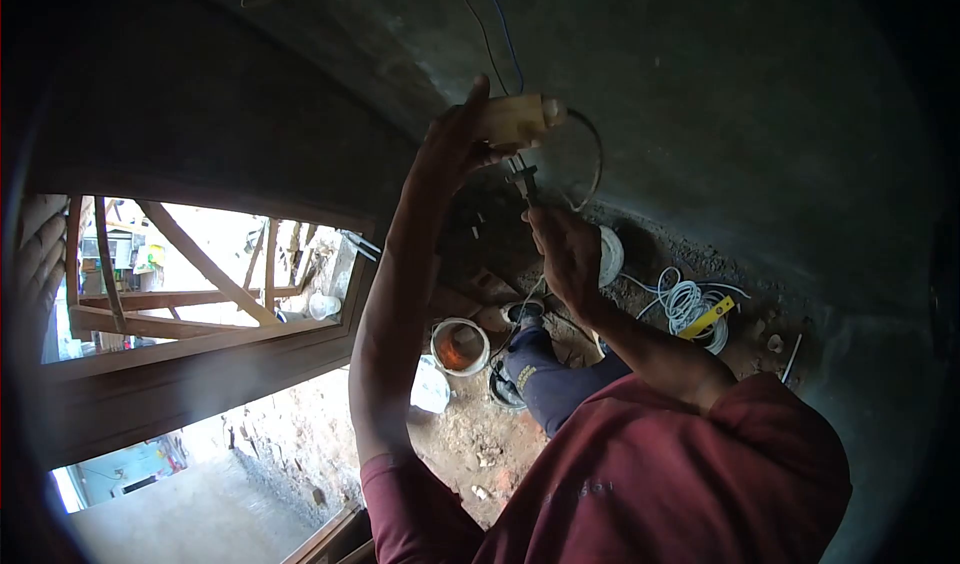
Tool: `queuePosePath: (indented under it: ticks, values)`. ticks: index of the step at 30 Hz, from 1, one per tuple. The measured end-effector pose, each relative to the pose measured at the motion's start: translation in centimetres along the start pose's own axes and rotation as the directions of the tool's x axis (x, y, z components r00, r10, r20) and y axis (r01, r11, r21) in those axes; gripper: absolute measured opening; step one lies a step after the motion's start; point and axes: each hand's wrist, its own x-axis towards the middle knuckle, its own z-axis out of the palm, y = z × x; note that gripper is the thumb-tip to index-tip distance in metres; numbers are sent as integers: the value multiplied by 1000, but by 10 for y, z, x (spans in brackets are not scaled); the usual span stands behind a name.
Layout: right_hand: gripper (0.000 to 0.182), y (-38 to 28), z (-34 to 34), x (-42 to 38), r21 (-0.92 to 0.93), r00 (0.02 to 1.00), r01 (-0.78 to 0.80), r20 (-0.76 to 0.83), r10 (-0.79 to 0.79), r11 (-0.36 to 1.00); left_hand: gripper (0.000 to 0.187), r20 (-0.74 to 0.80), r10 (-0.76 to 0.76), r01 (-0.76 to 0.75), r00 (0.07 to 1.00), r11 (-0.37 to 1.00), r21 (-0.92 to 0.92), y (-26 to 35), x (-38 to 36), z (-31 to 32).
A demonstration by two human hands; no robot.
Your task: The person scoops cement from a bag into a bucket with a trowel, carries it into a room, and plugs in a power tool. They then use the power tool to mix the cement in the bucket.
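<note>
My left hand (pixel 458 136) is raised and wrapped around a pale yellow box-shaped electrical fitting (pixel 518 119). A dark cable (pixel 600 154) loops out of the fitting's right end and curves down. Just below, my right hand (pixel 568 254) grips a dark plug (pixel 522 180). Its pale prongs point up toward the underside of the fitting. Two thin wires (pixel 497 24), one blue and one dark, come down from above and pass behind the fitting. The inner side of my left fingers is in shadow.
On the dirt floor stand a white bucket (pixel 460 347) with orange stuff inside and another white bucket (pixel 611 256). Coiled white cable (pixel 685 304) lies beside a yellow spirit level (pixel 708 318). At left, a wooden frame (pixel 210 349) surrounds a bright opening. A dark plastered wall (pixel 720 114) rises ahead.
</note>
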Motion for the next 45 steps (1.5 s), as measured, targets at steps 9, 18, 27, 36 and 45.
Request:
queuePosePath:
  ticks: [9, 18, 27, 36, 45]
  values:
    - [32, -47, -11, 1, 83, 976, -37, -211, 54, 996, 66, 75, 30, -32, 997, 999, 20, 31, -20, 29]
    - [26, -71, -27, 27, -317, 940, 244, -155, -304, 917, 68, 301, 541, -616, 786, 641, 457, 6, -12, 14]
    - [28, -67, -30, 34, -371, 948, 269, -60, -312, 889, 86, 140, 293, -325, 946, 863, 387, 26, -24, 32]
    - [31, -55, -20, 36, -391, 921, 320, -86, -380, 863, 51, -36, 65, -52, 997, 958, 283, 35, -31, 35]
    - [34, -47, -12, 40, -302, 984, 114, -100, -151, 947, 59, -184, 256, -40, 949, 676, 736, 21, -20, 19]
